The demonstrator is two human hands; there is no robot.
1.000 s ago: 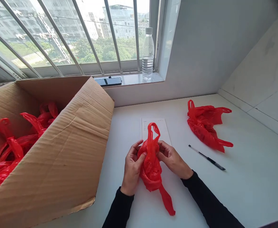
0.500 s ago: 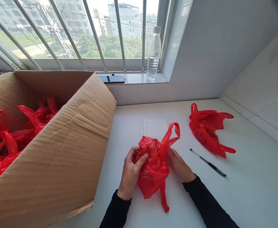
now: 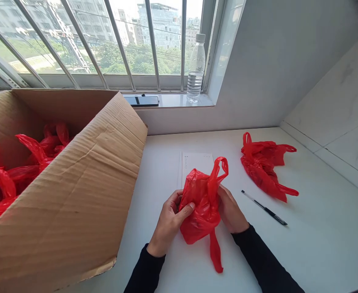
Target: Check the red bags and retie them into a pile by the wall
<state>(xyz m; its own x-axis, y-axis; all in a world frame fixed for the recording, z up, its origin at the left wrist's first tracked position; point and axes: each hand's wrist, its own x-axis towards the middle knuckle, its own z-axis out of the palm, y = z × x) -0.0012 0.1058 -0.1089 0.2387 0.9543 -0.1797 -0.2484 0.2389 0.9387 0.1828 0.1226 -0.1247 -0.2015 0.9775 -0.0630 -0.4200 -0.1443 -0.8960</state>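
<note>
A red plastic bag (image 3: 200, 203) is held between my two hands above the white table. My left hand (image 3: 171, 219) grips its left side, thumb pressed on the front and fingers partly behind. At the bag's right edge, my right hand (image 3: 232, 209) is closed on it, its fingertips hidden behind the plastic. One handle loop stands up at the top, and another strip hangs down at the lower right. What the bag contains cannot be made out. Partly behind it lies a white sheet or notebook (image 3: 194, 159) with small markings.
A cardboard box (image 3: 99, 183) with several red bags (image 3: 35, 150) inside stands at left. On the table's right lie another red bag (image 3: 264, 167) and a black pen (image 3: 264, 208). A water bottle (image 3: 195, 73) and a phone (image 3: 142, 101) rest on the windowsill.
The held bag's lower part has drawn up and shifted slightly right, and its hanging strip has swung a little right. Both hands still hold it. The whole view has shifted slightly.
</note>
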